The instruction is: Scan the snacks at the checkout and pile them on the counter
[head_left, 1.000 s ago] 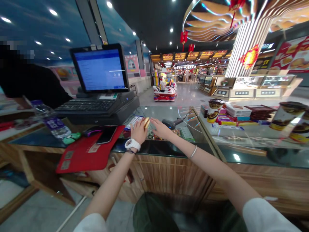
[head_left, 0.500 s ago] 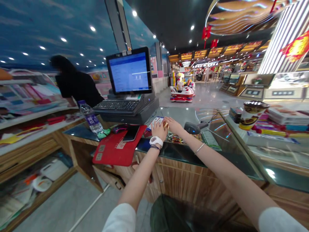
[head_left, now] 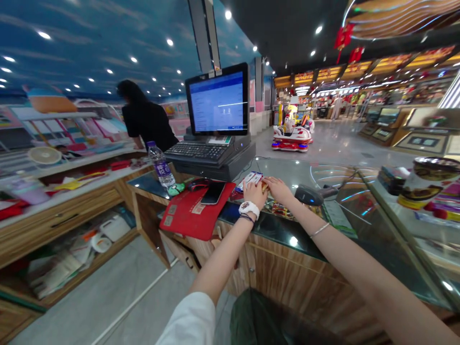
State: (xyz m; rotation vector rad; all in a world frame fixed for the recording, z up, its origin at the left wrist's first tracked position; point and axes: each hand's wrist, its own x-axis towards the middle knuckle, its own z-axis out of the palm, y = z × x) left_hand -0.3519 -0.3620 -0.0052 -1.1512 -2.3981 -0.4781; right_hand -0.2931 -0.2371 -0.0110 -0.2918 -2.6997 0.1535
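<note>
My left hand [head_left: 254, 194], with a white watch on its wrist, is closed around a small gold-brown wrapped item [head_left: 265, 186] over the glass counter. From the other side, the fingers of my right hand [head_left: 280, 191] close on the same item. Its exact kind is hidden by my fingers. Just behind my left hand lies a white and blue packet [head_left: 253, 177]. Several shiny snack packets [head_left: 283, 211] lie below my right hand, and a black barcode scanner [head_left: 308, 195] rests to its right.
Left of my hands, a black phone [head_left: 213, 193] and a mouse [head_left: 199, 183] rest on a red mat [head_left: 190, 215]. Behind stand a water bottle [head_left: 160, 165] and a cash-register screen with keyboard [head_left: 199, 151]. A co-worker [head_left: 149, 120] faces away. A snack tub [head_left: 427, 184] stands right.
My view has turned left, so everything sits farther right. My hands stay together on the small gold-brown item with little visible change.
</note>
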